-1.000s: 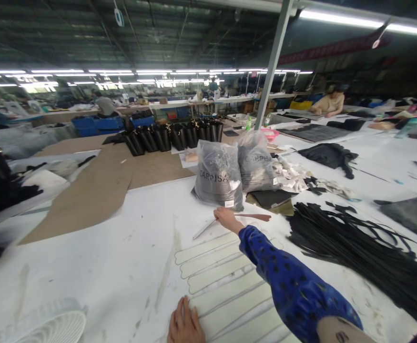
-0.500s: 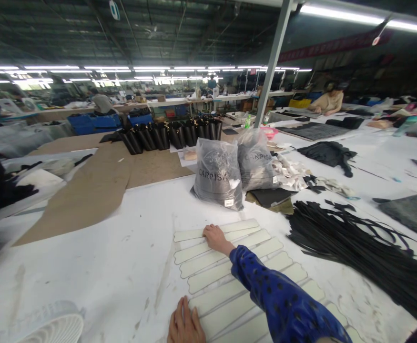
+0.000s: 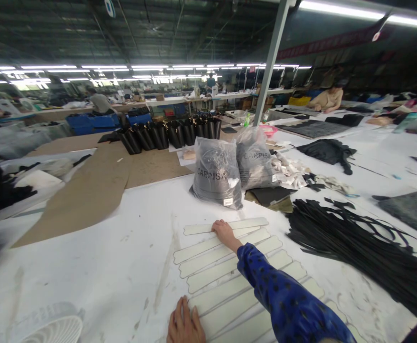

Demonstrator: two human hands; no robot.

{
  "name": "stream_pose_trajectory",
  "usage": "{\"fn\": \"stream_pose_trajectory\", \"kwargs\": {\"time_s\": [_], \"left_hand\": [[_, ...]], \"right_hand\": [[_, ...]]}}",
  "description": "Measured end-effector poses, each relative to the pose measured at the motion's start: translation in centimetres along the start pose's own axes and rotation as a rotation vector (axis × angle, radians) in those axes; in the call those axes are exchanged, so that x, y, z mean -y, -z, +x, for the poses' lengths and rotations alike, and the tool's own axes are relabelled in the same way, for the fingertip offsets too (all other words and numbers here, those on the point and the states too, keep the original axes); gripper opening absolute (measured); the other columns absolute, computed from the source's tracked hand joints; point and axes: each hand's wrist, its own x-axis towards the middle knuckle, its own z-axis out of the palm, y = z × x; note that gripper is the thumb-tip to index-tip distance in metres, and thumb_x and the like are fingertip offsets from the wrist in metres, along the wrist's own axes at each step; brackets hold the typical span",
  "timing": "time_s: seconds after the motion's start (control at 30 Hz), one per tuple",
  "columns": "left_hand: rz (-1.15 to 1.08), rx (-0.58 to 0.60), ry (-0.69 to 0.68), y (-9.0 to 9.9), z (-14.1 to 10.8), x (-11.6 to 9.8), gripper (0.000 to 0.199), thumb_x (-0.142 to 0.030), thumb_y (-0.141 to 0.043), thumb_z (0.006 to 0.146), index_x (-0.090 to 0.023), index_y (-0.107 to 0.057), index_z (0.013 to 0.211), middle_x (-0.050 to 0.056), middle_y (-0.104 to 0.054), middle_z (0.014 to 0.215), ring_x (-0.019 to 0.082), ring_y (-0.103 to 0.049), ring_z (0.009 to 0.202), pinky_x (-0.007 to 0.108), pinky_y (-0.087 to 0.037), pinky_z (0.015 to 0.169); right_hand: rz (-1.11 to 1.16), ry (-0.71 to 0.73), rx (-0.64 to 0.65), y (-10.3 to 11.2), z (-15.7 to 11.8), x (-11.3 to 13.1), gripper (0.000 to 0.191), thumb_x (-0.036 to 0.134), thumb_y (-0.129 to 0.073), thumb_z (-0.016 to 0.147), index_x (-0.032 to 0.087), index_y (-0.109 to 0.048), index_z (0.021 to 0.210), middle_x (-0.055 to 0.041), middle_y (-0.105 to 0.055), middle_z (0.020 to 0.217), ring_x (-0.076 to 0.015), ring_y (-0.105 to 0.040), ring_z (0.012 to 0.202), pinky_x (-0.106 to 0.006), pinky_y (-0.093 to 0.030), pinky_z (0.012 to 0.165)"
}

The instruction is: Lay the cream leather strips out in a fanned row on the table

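My right hand [image 3: 225,234], in a blue dotted sleeve, has its fingers curled over the farthest pale strip [image 3: 249,223]. That long, flat strip has shaped ends and lies at a slight angle on the white table. Below it, several similar pale strips [image 3: 208,265] lie side by side in a slanted row, partly covered by my right sleeve. My left hand [image 3: 186,323] rests palm down at the near left edge of the row, fingers stretched out and thumb apart, touching the tabletop beside the strip ends.
Two plastic bags marked CARPISA [image 3: 217,174] stand beyond the strips. To the right lies a heap of black straps [image 3: 354,252]. A white fan [image 3: 56,324] is at the lower left. Black bags [image 3: 168,133] line the brown sheet behind. A co-worker [image 3: 328,99] sits far right.
My right hand and the farthest strip have shifted to the right, away from the neighbouring strip's left end. My left hand has stayed in place.
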Motion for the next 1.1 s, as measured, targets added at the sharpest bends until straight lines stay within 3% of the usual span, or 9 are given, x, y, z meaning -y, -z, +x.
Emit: {"fn": "stream_pose_trajectory", "kwargs": {"time_s": [0.17, 0.27, 0.43, 0.83, 1.1], "left_hand": [[-0.025, -0.04, -0.02, 0.0, 0.1, 0.1, 0.033, -0.03, -0.055, 0.085, -0.02, -0.061, 0.117, 0.006, -0.071, 0.106, 0.027, -0.058, 0.093, 0.038, -0.049, 0.07], [-0.111, 0.001, -0.004, -0.2, 0.1, 0.3, 0.034, -0.03, -0.053, 0.086, -0.021, -0.061, 0.117, 0.009, -0.07, 0.108, 0.028, -0.059, 0.094, 0.042, -0.049, 0.073], [-0.211, 0.024, -0.002, -0.6, 0.0, 0.4, 0.031, -0.03, -0.05, 0.087, -0.02, -0.063, 0.113, 0.013, -0.07, 0.105, 0.028, -0.062, 0.092, 0.047, -0.049, 0.078], [-0.02, 0.024, 0.002, -0.6, -0.5, 0.3, 0.033, -0.031, -0.051, 0.087, -0.022, -0.063, 0.116, 0.007, -0.07, 0.111, 0.03, -0.059, 0.097, 0.043, -0.048, 0.073], [-0.057, -0.037, -0.019, -1.0, -0.5, 0.6, 0.03, -0.032, -0.051, 0.087, -0.021, -0.065, 0.11, 0.007, -0.071, 0.105, 0.027, -0.059, 0.092, 0.039, -0.049, 0.071]], "right_hand": [[0.009, 0.045, 0.031, -0.4, 2.1, 1.7, 0.03, 0.011, -0.041, 0.09, 0.023, -0.066, 0.102, -0.0051, -0.064, 0.103, -0.0197, -0.051, 0.099, -0.031, -0.038, 0.081], [0.017, 0.12, 0.057, -1.0, 2.4, 2.5, 0.038, 0.008, -0.039, 0.09, 0.027, -0.064, 0.112, -0.0041, -0.063, 0.106, -0.019, -0.05, 0.101, -0.03, -0.039, 0.082], [0.018, 0.196, 0.081, -1.4, 1.9, 2.9, 0.039, 0.009, -0.038, 0.091, 0.029, -0.068, 0.107, -0.0043, -0.062, 0.105, -0.0194, -0.049, 0.1, -0.031, -0.039, 0.081], [0.093, 0.118, 0.012, -1.9, 0.7, 3.0, 0.035, 0.005, -0.041, 0.088, 0.022, -0.07, 0.098, -0.007, -0.059, 0.106, -0.0194, -0.05, 0.098, -0.03, -0.039, 0.081], [0.147, 0.029, -0.021, -1.9, 0.5, 3.0, 0.043, -0.004, -0.041, 0.079, 0.016, -0.066, 0.107, -0.0077, -0.06, 0.109, -0.0166, -0.052, 0.1, -0.028, -0.036, 0.088]]}}
